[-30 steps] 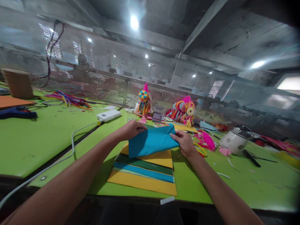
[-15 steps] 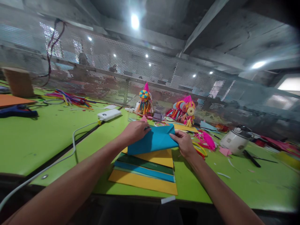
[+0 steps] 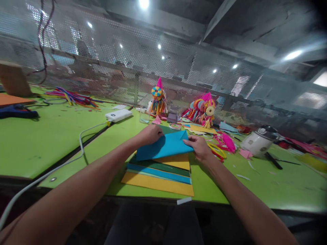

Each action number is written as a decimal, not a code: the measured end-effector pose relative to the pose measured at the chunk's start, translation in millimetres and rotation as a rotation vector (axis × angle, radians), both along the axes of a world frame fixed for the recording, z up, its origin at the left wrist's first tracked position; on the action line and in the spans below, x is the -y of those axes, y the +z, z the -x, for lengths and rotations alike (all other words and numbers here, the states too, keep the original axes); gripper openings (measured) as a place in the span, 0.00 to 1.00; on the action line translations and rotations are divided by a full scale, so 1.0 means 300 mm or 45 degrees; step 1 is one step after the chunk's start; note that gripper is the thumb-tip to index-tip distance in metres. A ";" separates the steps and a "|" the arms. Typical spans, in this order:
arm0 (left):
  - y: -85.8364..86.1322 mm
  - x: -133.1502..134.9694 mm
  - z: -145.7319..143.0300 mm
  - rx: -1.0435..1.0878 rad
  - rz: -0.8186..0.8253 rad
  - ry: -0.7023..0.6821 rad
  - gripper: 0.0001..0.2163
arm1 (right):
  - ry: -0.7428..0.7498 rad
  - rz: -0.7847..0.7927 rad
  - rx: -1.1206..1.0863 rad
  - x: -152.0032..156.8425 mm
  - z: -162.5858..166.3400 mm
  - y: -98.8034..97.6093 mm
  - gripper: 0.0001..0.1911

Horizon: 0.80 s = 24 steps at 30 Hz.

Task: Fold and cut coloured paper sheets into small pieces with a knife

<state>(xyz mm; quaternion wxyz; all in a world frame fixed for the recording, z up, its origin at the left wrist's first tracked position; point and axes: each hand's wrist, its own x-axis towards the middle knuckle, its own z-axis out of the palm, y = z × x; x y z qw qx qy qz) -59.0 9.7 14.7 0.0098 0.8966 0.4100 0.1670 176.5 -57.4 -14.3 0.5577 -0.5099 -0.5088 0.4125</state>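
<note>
A blue sheet of paper [image 3: 163,146] is held between my two hands, tilted, with a small fold showing at its upper right corner. My left hand [image 3: 151,134] is closed on its upper left edge, the fingertips partly hidden. At the right end, my right hand [image 3: 198,146] pinches the paper between thumb and fingers near the folded corner. Underneath lies a stack of coloured sheets: a yellow sheet [image 3: 158,183] at the bottom front, with blue, dark green and yellow bands above it on the green table [image 3: 217,190].
Yellow-handled scissors [image 3: 217,150] lie right of my right hand. A white power bank [image 3: 119,115] with a cable sits left. Behind stand colourful tasselled ornaments [image 3: 158,98]. A white pot-like appliance [image 3: 259,141] stands right, and paper strips [image 3: 74,97] lie far left.
The camera view has tilted downward, so everything sits higher in the picture. The corner fold at the blue paper's upper right now shows more plainly. Both hands keep their hold.
</note>
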 end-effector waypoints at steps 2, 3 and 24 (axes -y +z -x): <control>-0.021 -0.006 -0.006 -0.042 0.043 -0.006 0.13 | 0.000 0.050 0.077 -0.003 -0.002 -0.012 0.21; -0.032 -0.008 -0.008 -0.055 0.057 -0.010 0.13 | 0.008 0.065 0.118 -0.007 -0.003 -0.020 0.21; -0.098 -0.023 -0.003 -0.177 -0.089 -0.123 0.12 | 0.527 -0.626 1.693 0.087 0.167 -0.009 0.28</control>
